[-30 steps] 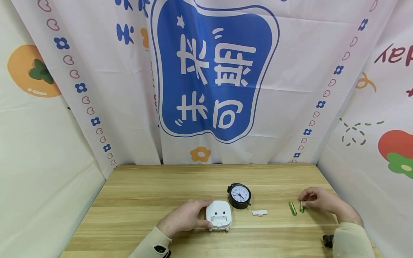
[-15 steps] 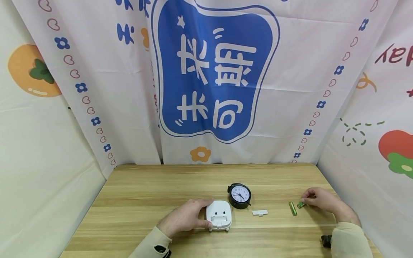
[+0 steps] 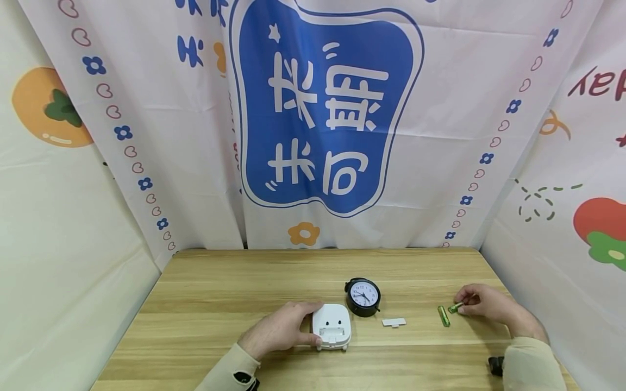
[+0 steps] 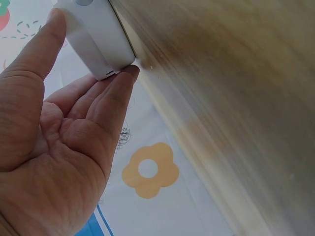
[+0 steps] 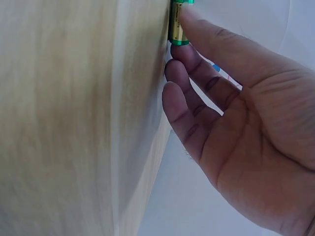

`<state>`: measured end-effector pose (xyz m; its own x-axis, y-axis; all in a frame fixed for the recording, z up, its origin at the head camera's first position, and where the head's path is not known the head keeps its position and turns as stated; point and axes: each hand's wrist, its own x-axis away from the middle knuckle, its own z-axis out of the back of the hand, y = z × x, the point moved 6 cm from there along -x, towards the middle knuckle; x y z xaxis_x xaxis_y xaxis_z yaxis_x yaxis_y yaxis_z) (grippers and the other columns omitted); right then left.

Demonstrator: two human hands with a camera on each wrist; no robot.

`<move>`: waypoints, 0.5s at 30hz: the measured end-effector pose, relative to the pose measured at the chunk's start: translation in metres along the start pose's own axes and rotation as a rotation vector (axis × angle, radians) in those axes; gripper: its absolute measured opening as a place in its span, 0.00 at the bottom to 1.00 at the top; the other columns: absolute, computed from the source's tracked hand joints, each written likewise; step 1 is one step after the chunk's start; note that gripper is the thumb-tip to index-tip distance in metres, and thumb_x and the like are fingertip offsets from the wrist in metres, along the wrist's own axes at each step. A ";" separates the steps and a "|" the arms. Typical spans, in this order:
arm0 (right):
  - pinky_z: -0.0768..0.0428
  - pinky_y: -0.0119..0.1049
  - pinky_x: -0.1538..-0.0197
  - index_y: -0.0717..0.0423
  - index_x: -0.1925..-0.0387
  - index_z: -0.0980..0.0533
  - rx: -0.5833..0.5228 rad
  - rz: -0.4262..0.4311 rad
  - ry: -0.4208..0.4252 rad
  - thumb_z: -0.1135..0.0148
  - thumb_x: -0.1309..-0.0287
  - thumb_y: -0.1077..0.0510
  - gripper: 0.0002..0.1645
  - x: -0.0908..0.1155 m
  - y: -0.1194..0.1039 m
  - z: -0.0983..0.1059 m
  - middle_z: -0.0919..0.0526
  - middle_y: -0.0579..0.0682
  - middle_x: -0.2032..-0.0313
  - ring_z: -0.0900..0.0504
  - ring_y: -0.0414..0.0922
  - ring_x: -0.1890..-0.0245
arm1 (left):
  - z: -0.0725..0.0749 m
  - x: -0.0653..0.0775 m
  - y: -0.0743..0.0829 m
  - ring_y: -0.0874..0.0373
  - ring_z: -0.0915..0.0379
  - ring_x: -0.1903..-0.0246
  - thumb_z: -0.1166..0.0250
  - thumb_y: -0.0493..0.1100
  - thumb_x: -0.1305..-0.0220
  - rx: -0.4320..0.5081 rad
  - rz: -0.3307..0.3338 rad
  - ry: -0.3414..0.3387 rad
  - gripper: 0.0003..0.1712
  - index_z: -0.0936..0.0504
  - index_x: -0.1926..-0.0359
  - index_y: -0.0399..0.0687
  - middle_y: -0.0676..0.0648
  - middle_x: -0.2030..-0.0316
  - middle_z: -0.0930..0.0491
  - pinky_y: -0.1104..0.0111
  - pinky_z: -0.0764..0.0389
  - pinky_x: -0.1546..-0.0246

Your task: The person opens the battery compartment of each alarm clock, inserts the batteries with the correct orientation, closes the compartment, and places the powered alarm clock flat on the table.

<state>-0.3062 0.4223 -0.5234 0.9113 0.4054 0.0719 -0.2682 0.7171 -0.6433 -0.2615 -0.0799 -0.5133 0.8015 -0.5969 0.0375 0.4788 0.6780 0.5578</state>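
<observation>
In the head view my left hand (image 3: 286,328) grips a small white rounded device (image 3: 333,313) by its left side, thumb at the front and fingers at the back. Its battery compartment lies uncovered. The left wrist view shows the white casing (image 4: 101,42) between thumb and fingertips, close to the table. Over on the right, my right hand (image 3: 489,304) pinches a green battery (image 3: 455,308) by one end. Up close in the right wrist view, this battery (image 5: 177,24) is partly hidden by the thumb. Another green battery (image 3: 443,316) lies just to the left.
A white battery cover (image 3: 394,322) rests between the device and the batteries. Behind it stands a black round alarm clock (image 3: 363,297). The wooden table (image 3: 235,282) ends at a printed cloth (image 3: 274,228) at the back, with more cloth on both sides.
The right hand has picked up the battery near it and turned it from lengthwise to slanting sideways. My left hand and the white device have stayed in place.
</observation>
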 end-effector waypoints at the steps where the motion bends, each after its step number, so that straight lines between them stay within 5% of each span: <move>1: 0.17 0.26 0.56 0.66 0.53 0.13 0.006 0.010 -0.004 0.22 0.27 0.68 0.06 0.000 0.000 0.000 0.09 0.49 0.59 0.21 0.25 0.60 | 0.000 0.000 0.000 0.39 0.16 0.22 0.10 0.53 0.35 -0.001 0.001 0.000 0.53 0.22 0.17 0.34 0.37 0.22 0.15 0.45 0.15 0.17; 15: 0.19 0.28 0.57 0.62 0.56 0.14 0.059 -0.045 0.027 0.26 0.21 0.62 0.05 -0.004 -0.002 -0.001 0.11 0.48 0.59 0.23 0.27 0.61 | 0.000 0.000 0.000 0.39 0.16 0.22 0.10 0.53 0.35 0.002 -0.001 -0.003 0.53 0.22 0.17 0.34 0.37 0.22 0.15 0.45 0.16 0.17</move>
<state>-0.3089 0.4192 -0.5231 0.9307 0.3572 0.0786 -0.2441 0.7666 -0.5939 -0.2612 -0.0798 -0.5131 0.8000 -0.5987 0.0397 0.4786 0.6766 0.5596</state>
